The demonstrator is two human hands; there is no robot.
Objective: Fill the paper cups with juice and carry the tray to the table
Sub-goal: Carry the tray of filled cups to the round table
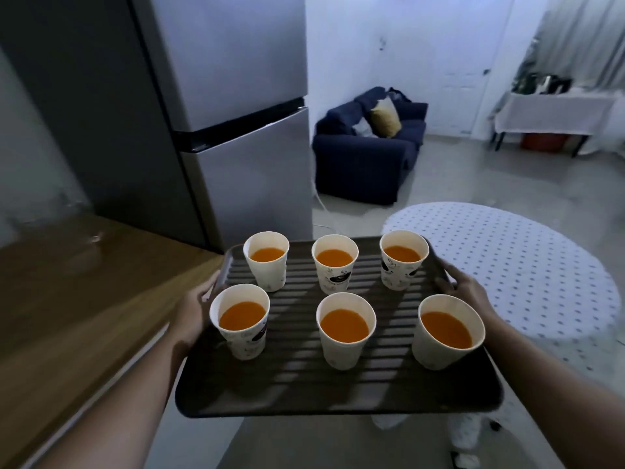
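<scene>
Tray [338,397]: dark, held up in the air in front of me.
Cups [345,330]: six on the tray, all upright, orange juice inside.
Left hand [194,311]: I see it gripping the tray's left edge.
Right hand [468,292]: gripping the right edge.
Worktop [527,265]: round, dotted cloth, just beyond the tray on the right.

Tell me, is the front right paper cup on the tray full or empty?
Filled, not to the brim. The front right cup shows orange juice inside, with white wall above it.

Dim bluish indoor light, soft motion blur, wide-angle bending at edges
</scene>
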